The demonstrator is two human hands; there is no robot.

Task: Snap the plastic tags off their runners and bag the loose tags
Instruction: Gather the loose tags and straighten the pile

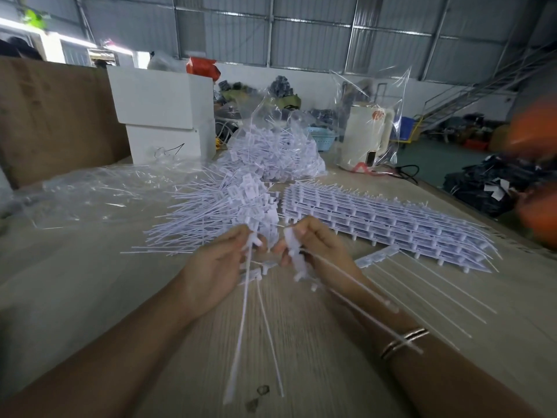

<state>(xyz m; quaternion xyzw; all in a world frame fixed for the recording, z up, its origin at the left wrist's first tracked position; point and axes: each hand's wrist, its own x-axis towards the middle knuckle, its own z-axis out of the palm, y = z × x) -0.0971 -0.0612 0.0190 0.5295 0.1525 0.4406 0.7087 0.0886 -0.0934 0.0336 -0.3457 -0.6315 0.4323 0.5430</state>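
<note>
The left hand [215,267] is curled around the head of a white plastic tag [252,241], its long thin tail hanging down and back from the grip toward the person. Just to the right, almost touching, the right hand [313,248] pinches a short piece of runner [294,251] with tags on it, whose tails trail back across the right forearm past a bracelet [402,342]. Judging by their look, the tags are very light and their tails whippy, so they would give no purchase; the flat stiff head and the runner close to the joint look like the sound places to hold, so that a bend breaks the small neck and not the tail. The smooth plastic may slip under a loose pinch. Beyond the left grip lies a heap of loose tags [217,206], and farther off a clear bag [271,146] already heaped with them. Beyond and to the right of the right grip sits a stack of unbroken runners [391,218], and one more strip [376,257] lies beside the right wrist. Motion blur smears the fingertips and the joint between the hands, so whether this tag has already parted cannot be told. The far right edge shows only an orange blur.
</note>
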